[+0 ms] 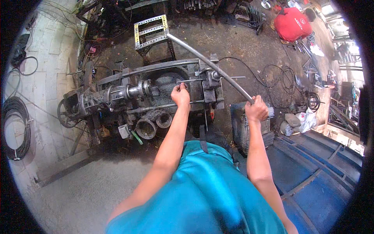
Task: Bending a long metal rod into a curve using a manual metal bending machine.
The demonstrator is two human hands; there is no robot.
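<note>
My right hand (pixel 256 108) is wrapped round the lower end of a long grey metal pipe (pixel 212 65), which slants up and left across the clamp (pixel 212 78) of a greasy lathe-like machine. Pinched in the fingers of my left hand (pixel 180 94) is the left end of a thin metal rod (pixel 194 80). The rod runs through the clamp and sticks out on its right side. Left of my left hand, the machine's round spindle head (pixel 145 89) faces the rod's end with a gap between. Beneath the rod lies a tray of grey metal shavings (pixel 165 84).
A perforated metal stand (pixel 152 37) rises behind the machine. Two round tins (pixel 146 128) sit at its front. A stack of metal rods (pixel 267 136) stands below my right hand. Black cable (pixel 286 80) coils on the floor; a red bundle (pixel 292 24) lies far right.
</note>
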